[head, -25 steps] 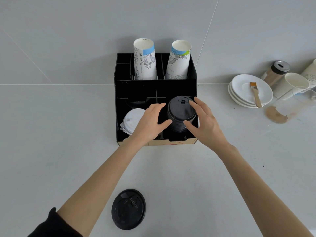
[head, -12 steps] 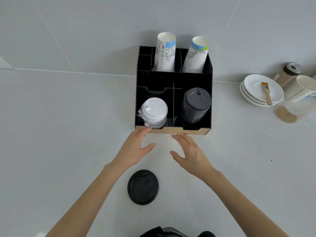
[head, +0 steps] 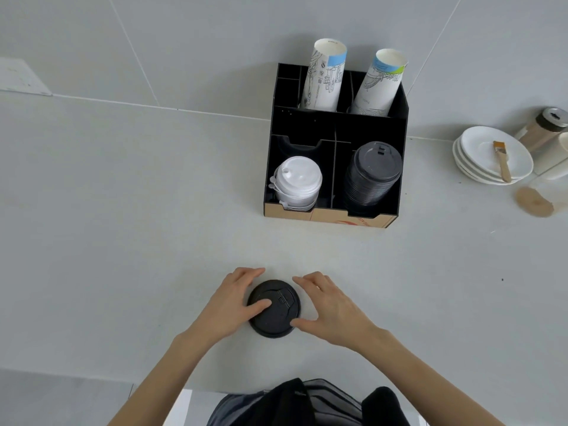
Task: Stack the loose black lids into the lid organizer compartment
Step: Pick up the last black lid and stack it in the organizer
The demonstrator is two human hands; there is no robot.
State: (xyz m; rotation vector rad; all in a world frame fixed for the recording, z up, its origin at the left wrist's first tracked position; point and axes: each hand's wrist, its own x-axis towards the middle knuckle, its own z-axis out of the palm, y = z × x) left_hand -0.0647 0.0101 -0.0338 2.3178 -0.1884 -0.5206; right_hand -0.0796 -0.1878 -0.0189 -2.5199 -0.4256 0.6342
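Note:
One loose black lid (head: 276, 315) lies flat on the grey counter near its front edge. My left hand (head: 227, 305) cups its left rim, with the thumb resting on top. At the lid's right rim, my right hand (head: 332, 312) has its fingers at the far side and its thumb at the near side. The black lid organizer (head: 307, 124) stands further back against the wall. Its front right compartment holds a tall stack of black lids (head: 373, 173), and the front left one holds white lids (head: 298, 179).
Two stacks of paper cups (head: 324, 78) lean in the organizer's back slots. To the right are stacked white plates (head: 488, 155) with a brush (head: 502, 161) on them, a shaker jar (head: 544, 127) and a brown spill (head: 533, 206). A dark bag (head: 307, 404) sits below the counter edge.
Both hands have left the stack of black lids in the organizer, drawn back toward me and closed around the loose lid on the counter.

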